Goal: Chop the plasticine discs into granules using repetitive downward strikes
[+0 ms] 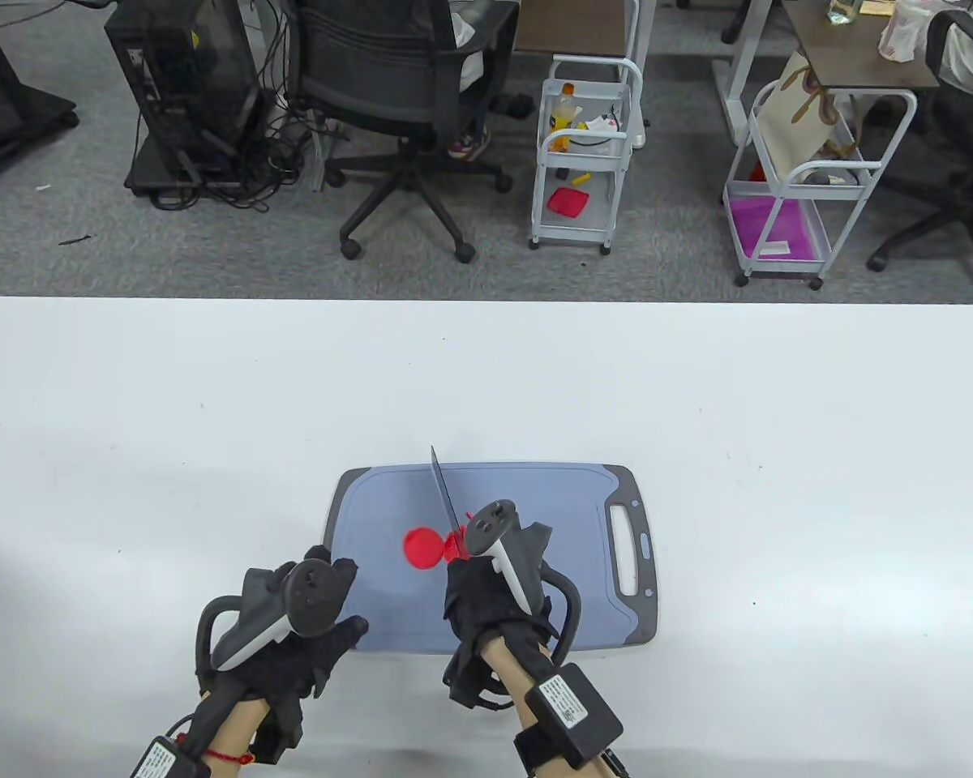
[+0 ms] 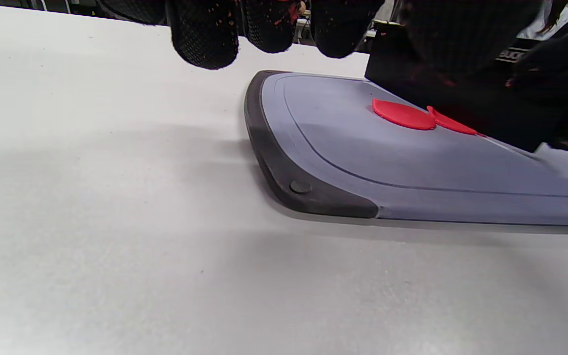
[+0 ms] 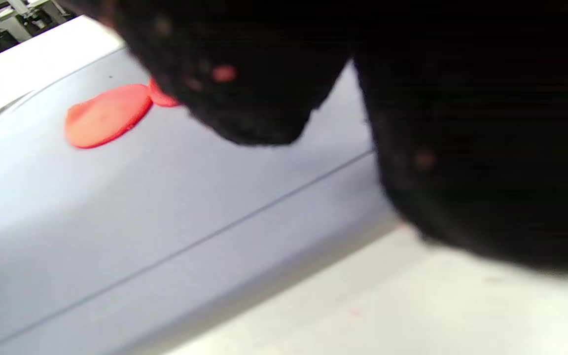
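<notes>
A flat red plasticine disc (image 1: 422, 548) lies on the grey-blue cutting board (image 1: 551, 519); a second red piece (image 1: 455, 548) lies right beside it, partly hidden by my right hand. My right hand (image 1: 486, 592) grips a knife (image 1: 446, 501), its blade pointing away over the red piece. My left hand (image 1: 308, 624) sits at the board's near left corner, holding nothing. In the left wrist view the disc (image 2: 403, 114) and second piece (image 2: 451, 123) lie on the board (image 2: 412, 162). The right wrist view shows the disc (image 3: 106, 114), mostly blocked by the glove.
The board has a handle slot (image 1: 623, 541) at its right end and sits on a white table (image 1: 211, 421). Office chairs, carts and a computer stand on the floor beyond the table's far edge.
</notes>
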A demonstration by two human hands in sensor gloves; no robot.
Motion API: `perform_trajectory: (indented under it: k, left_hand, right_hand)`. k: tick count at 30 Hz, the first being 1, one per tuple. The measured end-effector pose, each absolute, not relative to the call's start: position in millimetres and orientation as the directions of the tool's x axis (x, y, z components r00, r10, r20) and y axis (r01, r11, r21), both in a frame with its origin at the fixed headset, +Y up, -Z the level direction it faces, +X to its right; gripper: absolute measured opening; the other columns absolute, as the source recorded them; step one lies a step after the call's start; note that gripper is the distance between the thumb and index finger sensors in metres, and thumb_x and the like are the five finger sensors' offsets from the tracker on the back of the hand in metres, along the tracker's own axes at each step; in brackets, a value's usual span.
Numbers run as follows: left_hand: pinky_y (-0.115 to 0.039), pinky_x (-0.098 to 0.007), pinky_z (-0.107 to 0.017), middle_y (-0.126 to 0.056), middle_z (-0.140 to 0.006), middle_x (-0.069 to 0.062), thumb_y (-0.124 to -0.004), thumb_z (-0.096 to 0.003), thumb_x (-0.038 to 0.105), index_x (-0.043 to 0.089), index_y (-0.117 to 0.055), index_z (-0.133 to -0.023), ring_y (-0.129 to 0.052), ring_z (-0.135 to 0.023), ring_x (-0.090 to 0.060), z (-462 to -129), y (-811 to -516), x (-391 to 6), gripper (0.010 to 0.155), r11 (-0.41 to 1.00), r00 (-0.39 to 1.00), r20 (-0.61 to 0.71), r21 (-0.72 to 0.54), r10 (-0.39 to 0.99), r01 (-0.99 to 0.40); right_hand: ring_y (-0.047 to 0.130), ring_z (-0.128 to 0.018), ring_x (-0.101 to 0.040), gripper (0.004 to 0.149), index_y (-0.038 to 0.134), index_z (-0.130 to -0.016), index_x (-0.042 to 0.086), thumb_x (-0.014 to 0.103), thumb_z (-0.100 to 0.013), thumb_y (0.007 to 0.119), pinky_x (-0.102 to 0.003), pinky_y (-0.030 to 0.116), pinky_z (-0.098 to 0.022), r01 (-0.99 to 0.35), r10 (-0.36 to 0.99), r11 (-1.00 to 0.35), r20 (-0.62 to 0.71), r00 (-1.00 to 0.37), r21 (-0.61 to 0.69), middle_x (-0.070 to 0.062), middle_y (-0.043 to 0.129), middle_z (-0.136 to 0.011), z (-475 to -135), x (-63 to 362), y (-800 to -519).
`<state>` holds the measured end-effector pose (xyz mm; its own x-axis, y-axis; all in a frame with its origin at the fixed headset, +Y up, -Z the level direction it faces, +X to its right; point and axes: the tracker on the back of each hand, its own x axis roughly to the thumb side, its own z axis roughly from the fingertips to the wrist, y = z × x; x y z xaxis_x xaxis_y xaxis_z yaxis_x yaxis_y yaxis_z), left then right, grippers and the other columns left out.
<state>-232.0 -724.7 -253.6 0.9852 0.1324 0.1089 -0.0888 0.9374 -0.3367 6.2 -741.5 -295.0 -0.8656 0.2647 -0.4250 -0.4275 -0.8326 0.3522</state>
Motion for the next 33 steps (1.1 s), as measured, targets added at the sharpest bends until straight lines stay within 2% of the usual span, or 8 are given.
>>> perform_trajectory:
  k: [5, 9, 17, 20, 24, 28, 30, 33]
  left_hand:
    - [-0.048, -0.066, -0.075, -0.046, -0.127, -0.011, -0.064, -0.0437, 0.062, 0.031, -0.052, -0.113, -0.062, -0.109, -0.046, -253.3, -725.1, -230.6, 0.077, 0.938, 0.987, 0.111, -0.338, 0.120, -0.076]
    - [-0.048, -0.066, -0.075, -0.045, -0.127, -0.011, -0.064, -0.0437, 0.062, 0.031, -0.052, -0.113, -0.062, -0.109, -0.046, -253.1, -725.6, -229.2, 0.077, 0.936, 0.985, 0.116, -0.342, 0.125, -0.078]
    - [-0.048, -0.066, -0.075, -0.045, -0.127, -0.011, -0.064, -0.0437, 0.062, 0.031, -0.052, -0.113, -0.061, -0.109, -0.046, -253.7, -724.8, -232.3, 0.077, 0.936, 0.986, 0.107, -0.342, 0.130, -0.086]
    - [-0.048, -0.066, -0.075, -0.045, -0.127, -0.011, -0.064, -0.0437, 0.062, 0.031, -0.052, -0.113, -0.061, -0.109, -0.046, -254.1, -725.0, -231.5, 0.077, 0.936, 0.985, 0.108, -0.342, 0.134, -0.090]
    - [-0.048, -0.066, -0.075, -0.045, -0.127, -0.011, -0.064, -0.0436, 0.062, 0.031, -0.053, -0.113, -0.061, -0.109, -0.046, -253.5, -727.6, -232.3, 0.077, 0.932, 0.986, 0.110, -0.354, 0.127, -0.080]
    - [-0.048, -0.066, -0.075, -0.045, -0.127, -0.011, -0.064, -0.0437, 0.062, 0.031, -0.052, -0.113, -0.061, -0.109, -0.046, -255.7, -727.3, -233.7, 0.077, 0.931, 0.986, 0.101, -0.354, 0.136, -0.092]
    - [-0.048, -0.066, -0.075, -0.045, -0.127, -0.012, -0.064, -0.0436, 0.062, 0.030, -0.052, -0.113, -0.062, -0.109, -0.046, -254.3, -725.3, -234.1, 0.077, 0.934, 0.986, 0.100, -0.344, 0.135, -0.093]
    - [-0.048, -0.066, -0.075, -0.045, -0.127, -0.011, -0.064, -0.0437, 0.062, 0.031, -0.053, -0.113, -0.062, -0.109, -0.046, -254.2, -724.7, -232.4, 0.077, 0.935, 0.985, 0.103, -0.342, 0.137, -0.094]
  right_hand:
    - [0.111, -0.002, -0.030, 0.059, 0.085, -0.074, 0.005, 0.057, -0.050, 0.072, -0.047, 0.082, 0.001, -0.466, 0.336, -0.837, -0.403, -0.851, 0.287, 0.006, 0.103, -0.028, -286.4, 9.4, -730.5]
    - [0.111, -0.002, -0.029, 0.058, 0.083, -0.074, 0.006, 0.057, -0.049, 0.071, -0.047, 0.083, 0.001, -0.393, 0.230, -0.846, -0.417, -0.879, 0.360, 0.007, 0.102, -0.027, -293.1, -3.4, -750.0]
    - [0.112, -0.001, -0.030, 0.060, 0.082, -0.072, 0.004, 0.058, -0.048, 0.071, -0.048, 0.083, 0.001, -0.344, 0.179, -0.861, -0.408, -0.895, 0.375, 0.008, 0.101, -0.026, -289.0, -5.7, -744.0]
    - [0.111, -0.002, -0.030, 0.060, 0.082, -0.071, 0.005, 0.059, -0.048, 0.071, -0.048, 0.083, 0.001, -0.413, 0.244, -0.841, -0.435, -0.867, 0.350, 0.008, 0.101, -0.025, -297.3, -4.3, -749.9]
    - [0.112, -0.002, -0.030, 0.060, 0.082, -0.072, 0.005, 0.059, -0.048, 0.071, -0.048, 0.083, 0.000, -0.355, 0.178, -0.840, -0.408, -0.895, 0.412, 0.008, 0.102, -0.026, -291.5, -1.6, -740.2]
    - [0.111, -0.002, -0.029, 0.059, 0.085, -0.072, 0.005, 0.058, -0.049, 0.072, -0.047, 0.082, 0.000, -0.464, 0.299, -0.804, -0.422, -0.856, 0.372, 0.007, 0.103, -0.027, -285.9, 19.8, -739.5]
    - [0.111, -0.001, -0.029, 0.059, 0.085, -0.072, 0.006, 0.058, -0.049, 0.073, -0.047, 0.082, 0.000, -0.471, 0.348, -0.842, -0.403, -0.846, 0.262, 0.007, 0.103, -0.026, -282.7, 23.9, -729.9]
    - [0.111, -0.001, -0.030, 0.059, 0.085, -0.072, 0.006, 0.058, -0.049, 0.073, -0.047, 0.082, 0.000, -0.486, 0.376, -0.829, -0.369, -0.850, 0.276, 0.007, 0.103, -0.027, -279.8, 14.4, -731.1]
